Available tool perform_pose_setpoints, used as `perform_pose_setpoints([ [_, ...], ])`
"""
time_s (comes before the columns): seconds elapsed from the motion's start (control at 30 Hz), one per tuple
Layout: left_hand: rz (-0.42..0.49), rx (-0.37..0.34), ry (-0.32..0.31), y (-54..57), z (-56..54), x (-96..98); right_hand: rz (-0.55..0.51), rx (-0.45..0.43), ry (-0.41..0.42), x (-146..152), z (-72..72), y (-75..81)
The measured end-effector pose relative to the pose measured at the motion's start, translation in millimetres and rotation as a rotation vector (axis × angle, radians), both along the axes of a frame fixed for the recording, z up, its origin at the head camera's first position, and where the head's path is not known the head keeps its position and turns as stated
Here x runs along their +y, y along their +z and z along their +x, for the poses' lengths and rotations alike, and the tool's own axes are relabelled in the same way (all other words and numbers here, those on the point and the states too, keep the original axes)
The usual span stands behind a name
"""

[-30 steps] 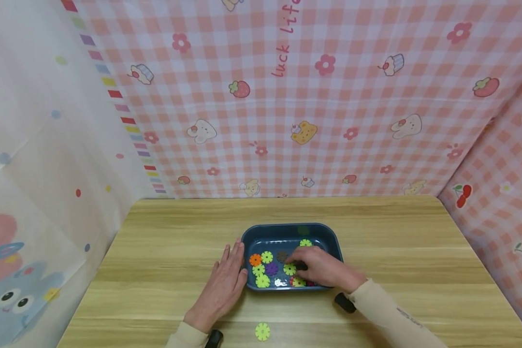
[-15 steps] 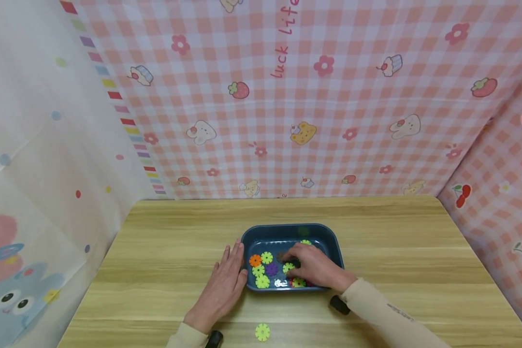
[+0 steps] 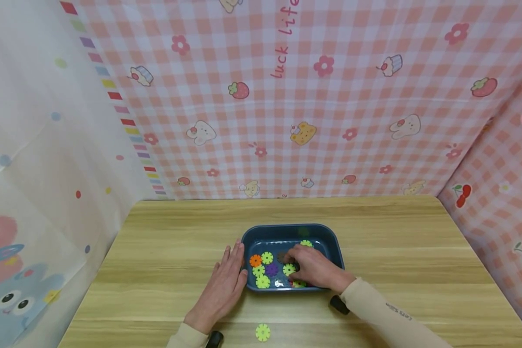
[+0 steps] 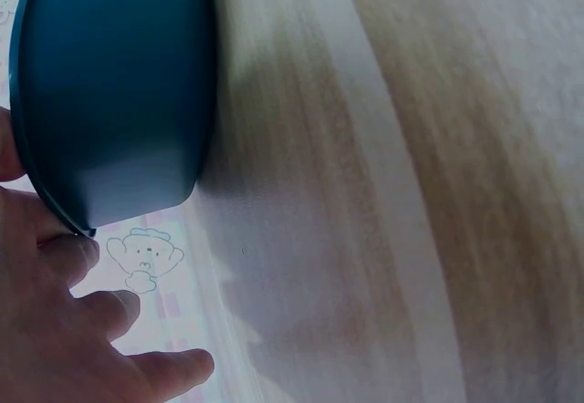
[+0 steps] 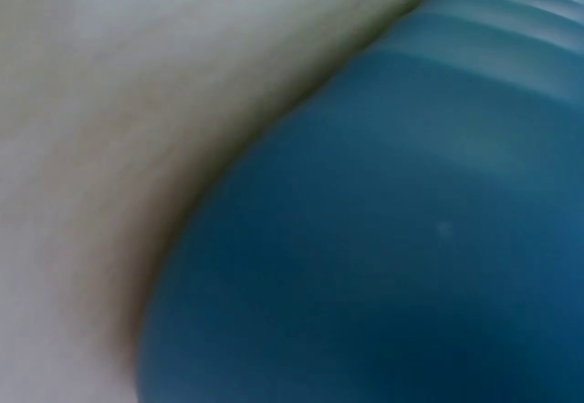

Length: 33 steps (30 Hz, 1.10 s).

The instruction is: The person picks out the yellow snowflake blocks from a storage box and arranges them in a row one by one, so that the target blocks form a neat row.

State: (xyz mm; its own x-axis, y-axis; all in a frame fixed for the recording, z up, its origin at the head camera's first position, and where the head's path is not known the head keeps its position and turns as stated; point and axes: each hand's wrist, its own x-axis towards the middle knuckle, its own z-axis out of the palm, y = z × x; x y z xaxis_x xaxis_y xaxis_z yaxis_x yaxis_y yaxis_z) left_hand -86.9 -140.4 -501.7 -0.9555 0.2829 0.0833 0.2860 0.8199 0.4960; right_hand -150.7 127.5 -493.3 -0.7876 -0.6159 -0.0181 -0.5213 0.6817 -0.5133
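A dark blue tray (image 3: 293, 289) holds several notched plastic discs: a lime green disc (image 3: 263, 282), an orange disc (image 3: 255, 261), a purple disc (image 3: 271, 269) and a brown disc (image 3: 281, 257). My left hand (image 3: 222, 285) rests along the tray's left side with fingers straight. The left wrist view has its fingers (image 4: 109, 312) at the rim. My right hand (image 3: 313, 266) reaches into the tray's right part, fingers bent down. Another lime green disc (image 3: 289, 269) shows in the gap between its thumb and forefinger; I cannot tell whether they pinch it. The palm hides discs behind it.
A single lime green disc (image 3: 263, 332) lies on the wooden table (image 3: 169, 261) in front of the tray. Pink checked cloth (image 3: 261, 106) hangs behind, with more cloth at both sides. The tray's outer wall (image 5: 392, 239) fills much of the right wrist view.
My right hand has shifted slightly left inside the tray, its thumb moving beside the lime green disc. The left hand and the tray have stayed in place.
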Motion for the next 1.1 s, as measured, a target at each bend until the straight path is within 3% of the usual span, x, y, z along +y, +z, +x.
perform_pose_setpoints([
  [1.1, 0.007, -0.008, 0.006, 0.9, 1.6, 1.5, -0.027, 0.01, 0.049, -11.2, -5.7, -6.3],
])
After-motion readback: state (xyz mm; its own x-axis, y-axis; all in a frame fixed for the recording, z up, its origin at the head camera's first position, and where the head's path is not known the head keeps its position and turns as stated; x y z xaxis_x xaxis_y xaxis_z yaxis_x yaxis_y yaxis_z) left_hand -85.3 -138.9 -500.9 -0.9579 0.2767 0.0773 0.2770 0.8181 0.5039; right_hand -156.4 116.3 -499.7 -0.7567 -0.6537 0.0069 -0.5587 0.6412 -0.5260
